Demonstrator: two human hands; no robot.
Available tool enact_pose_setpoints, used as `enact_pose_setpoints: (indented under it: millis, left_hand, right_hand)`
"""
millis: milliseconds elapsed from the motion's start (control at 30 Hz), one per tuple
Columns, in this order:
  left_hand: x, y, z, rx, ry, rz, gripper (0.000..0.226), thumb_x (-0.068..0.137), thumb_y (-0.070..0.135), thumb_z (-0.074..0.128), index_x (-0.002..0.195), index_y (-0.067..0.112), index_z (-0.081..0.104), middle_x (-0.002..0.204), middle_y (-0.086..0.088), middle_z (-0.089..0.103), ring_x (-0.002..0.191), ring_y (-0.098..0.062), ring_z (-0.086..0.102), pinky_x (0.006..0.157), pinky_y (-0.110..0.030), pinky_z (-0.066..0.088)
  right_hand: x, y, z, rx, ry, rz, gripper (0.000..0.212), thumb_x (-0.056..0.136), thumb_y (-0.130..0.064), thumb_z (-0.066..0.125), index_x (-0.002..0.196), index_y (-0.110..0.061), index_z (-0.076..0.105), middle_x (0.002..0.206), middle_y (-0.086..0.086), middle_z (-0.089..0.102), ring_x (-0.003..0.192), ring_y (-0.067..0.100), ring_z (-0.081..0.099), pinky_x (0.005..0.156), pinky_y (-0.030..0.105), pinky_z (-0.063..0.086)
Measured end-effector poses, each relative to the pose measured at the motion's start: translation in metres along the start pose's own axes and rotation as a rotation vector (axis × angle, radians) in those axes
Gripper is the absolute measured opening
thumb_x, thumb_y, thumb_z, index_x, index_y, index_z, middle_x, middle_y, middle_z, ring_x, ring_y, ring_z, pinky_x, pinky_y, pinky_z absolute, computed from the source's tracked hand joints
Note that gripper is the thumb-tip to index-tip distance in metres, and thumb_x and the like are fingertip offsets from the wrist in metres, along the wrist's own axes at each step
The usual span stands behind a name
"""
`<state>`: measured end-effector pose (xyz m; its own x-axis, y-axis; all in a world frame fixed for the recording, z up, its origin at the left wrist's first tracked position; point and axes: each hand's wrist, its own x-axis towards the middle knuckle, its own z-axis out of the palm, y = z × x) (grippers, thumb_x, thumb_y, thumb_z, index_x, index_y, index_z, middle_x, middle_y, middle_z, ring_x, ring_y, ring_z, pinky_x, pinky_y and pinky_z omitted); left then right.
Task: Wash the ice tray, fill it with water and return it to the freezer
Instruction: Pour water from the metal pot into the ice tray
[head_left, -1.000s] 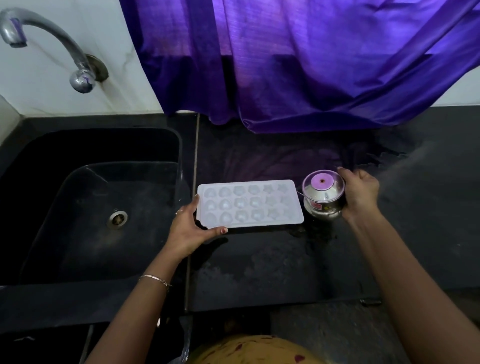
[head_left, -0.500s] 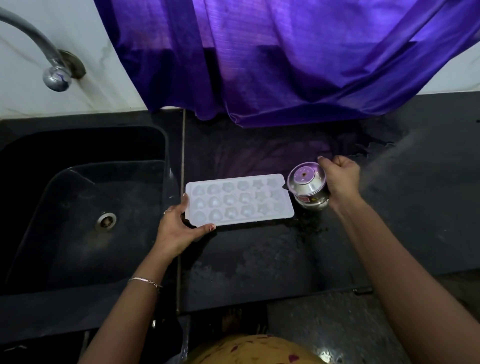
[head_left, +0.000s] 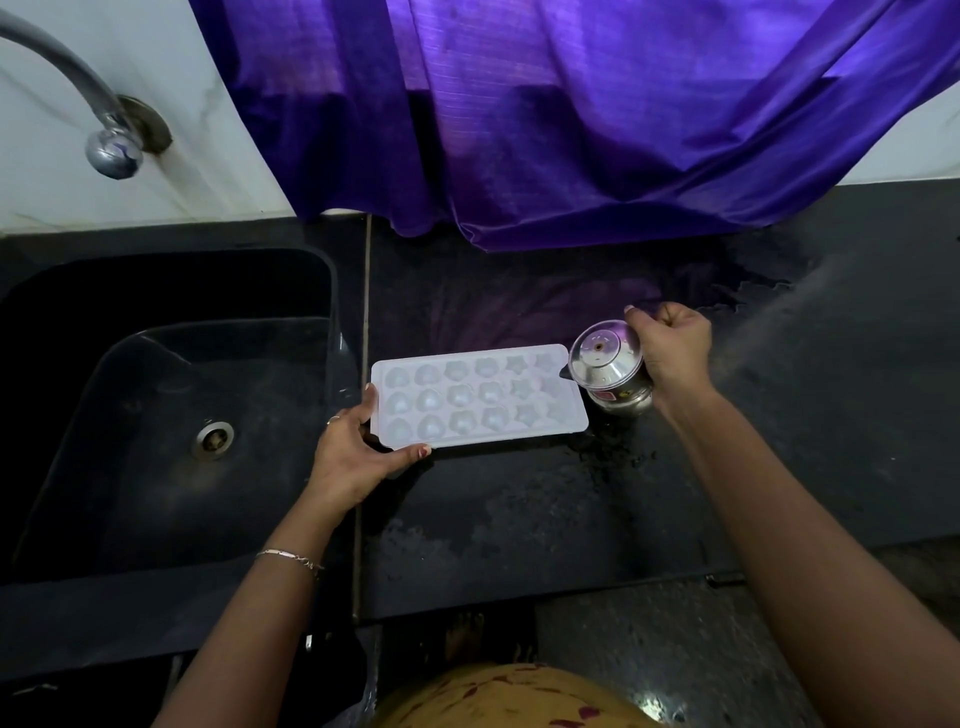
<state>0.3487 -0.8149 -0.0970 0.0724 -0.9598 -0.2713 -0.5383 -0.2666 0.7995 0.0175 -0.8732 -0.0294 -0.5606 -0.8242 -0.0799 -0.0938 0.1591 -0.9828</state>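
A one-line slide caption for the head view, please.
Right hand holds a tilted steel pot at the ice tray, which the left hand grips on the counter.

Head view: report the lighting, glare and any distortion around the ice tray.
Head view: dim overall, the black counter and sink nearly swallow detail; the purple curtain casts a violet sheen on the counter behind the ice tray; the steel pot in the right hand shows bright glare; wide-angle stretch toward the edges.
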Motion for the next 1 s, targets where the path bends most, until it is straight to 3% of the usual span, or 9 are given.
enact_pose_setpoints:
  millis: [167,333,467,733,1000]
  left_hand:
    - [-0.0006,0.0003,-0.0014,0.017,-0.003,0.004,0.134,0.034,0.070,0.081,0.150,0.021,0.034,0.125,-0.002,0.057,0.107,-0.017,0.062,0.096,-0.039,0.053]
    - [0.0012,-0.0009,0.0014,0.015,-0.002,0.020,0.121,0.050,0.050,0.091,0.150,0.017,0.032,0.127,-0.004,0.057,0.110,-0.019,0.061,0.098,-0.040,0.052]
    - [0.0017,-0.0023,0.0010,0.010,0.007,0.014,0.126,0.044,0.058,0.087,0.150,0.017,0.032,0.126,-0.003,0.058,0.111,-0.018,0.061,0.099,-0.041,0.051]
    - [0.0017,0.0000,0.0028,-0.009,0.002,0.035,0.112,0.059,0.035,0.092,0.150,0.014,0.031,0.127,0.001,0.061,0.110,-0.017,0.062,0.098,-0.040,0.052]
    - [-0.0011,0.0031,0.0036,-0.017,0.007,0.031,0.110,0.060,0.032,0.092,0.150,0.015,0.031,0.122,0.000,0.064,0.105,-0.016,0.064,0.095,-0.039,0.054]
  right_hand:
    - [-0.0007,-0.0002,0.0002,0.000,0.008,-0.006,0.049,0.084,-0.010,0.068,0.056,-0.020,0.028,0.055,0.000,0.033,0.052,0.012,0.030,0.057,0.028,0.034]
    - [-0.0008,0.0005,0.0003,-0.009,0.012,0.000,0.049,0.084,-0.012,0.069,0.057,-0.021,0.029,0.056,0.000,0.033,0.052,0.012,0.030,0.056,0.028,0.034]
    - [-0.0006,0.0010,0.0007,-0.022,0.013,0.000,0.048,0.084,-0.013,0.070,0.057,-0.021,0.030,0.057,0.001,0.033,0.054,0.012,0.031,0.056,0.029,0.035]
    - [-0.0011,0.0010,0.0006,-0.032,0.013,-0.002,0.047,0.083,-0.014,0.070,0.057,-0.021,0.031,0.060,0.005,0.036,0.059,0.018,0.033,0.058,0.030,0.036]
    - [-0.0067,-0.0002,-0.0021,0.170,0.057,0.095,0.049,0.084,-0.007,0.068,0.057,-0.022,0.029,0.044,-0.010,0.037,0.043,0.005,0.034,0.048,0.021,0.035]
